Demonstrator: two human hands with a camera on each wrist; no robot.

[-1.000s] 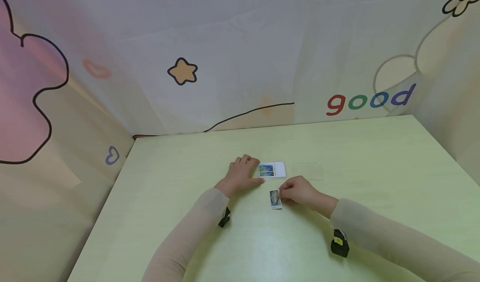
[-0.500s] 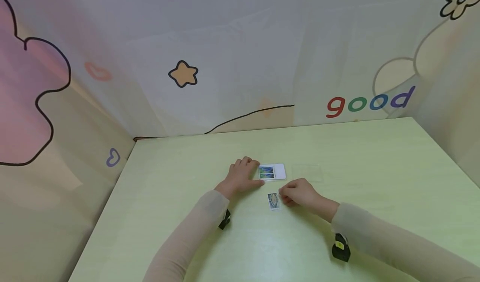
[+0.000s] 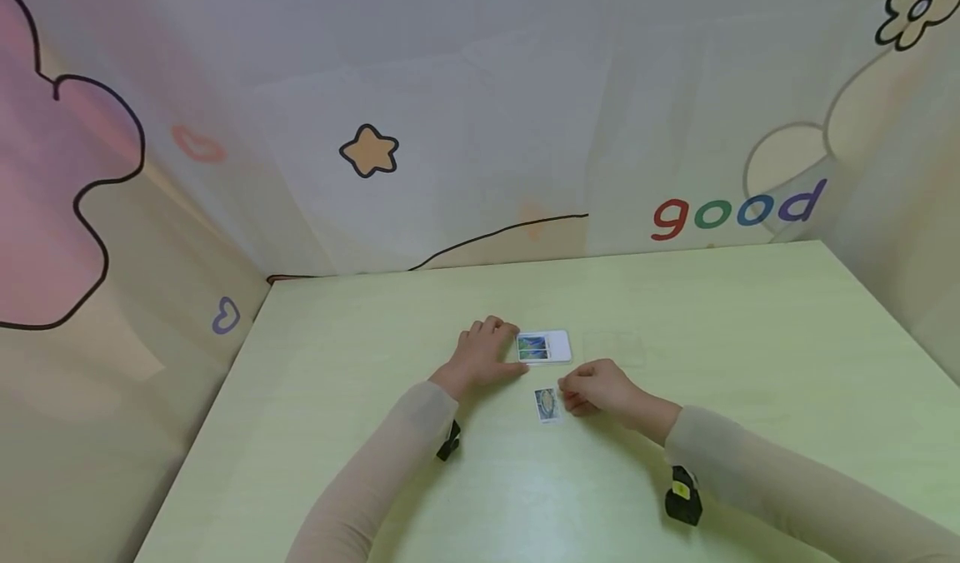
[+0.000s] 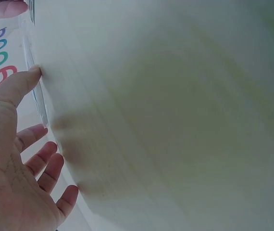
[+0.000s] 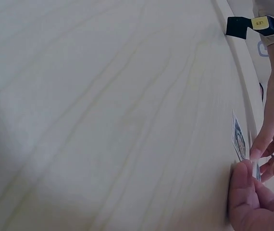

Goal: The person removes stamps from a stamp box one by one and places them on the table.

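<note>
My left hand [image 3: 483, 355] lies over the left end of a flat clear case [image 3: 560, 346], its thumb and forefinger gripping opposite edges. Two blue-green stamps [image 3: 533, 348] show in that case on a white backing. The case's thin transparent rim [image 4: 42, 103] runs past the thumb and fingers in the left wrist view. A single postage stamp [image 3: 547, 405] with a pale border is at the table, nearer me. My right hand [image 3: 603, 386] has curled fingers, with thumb and forefinger meeting at its upper right corner. Those fingertips hide the corner in the right wrist view, where the stamp [image 5: 239, 137] looks tilted.
Right of the case a clear, barely visible lid-like sheet [image 3: 613, 347] lies on the pale wooden table [image 3: 360, 338]. A printed cloth backdrop [image 3: 480, 155] rises behind the table's far edge and along both sides. Each sleeve carries a black wrist device [image 3: 682, 496].
My right fingertips have shifted from over the stamp's right edge to its upper right corner, uncovering more of it. The stamp has slid slightly left. My left hand stays at the case.
</note>
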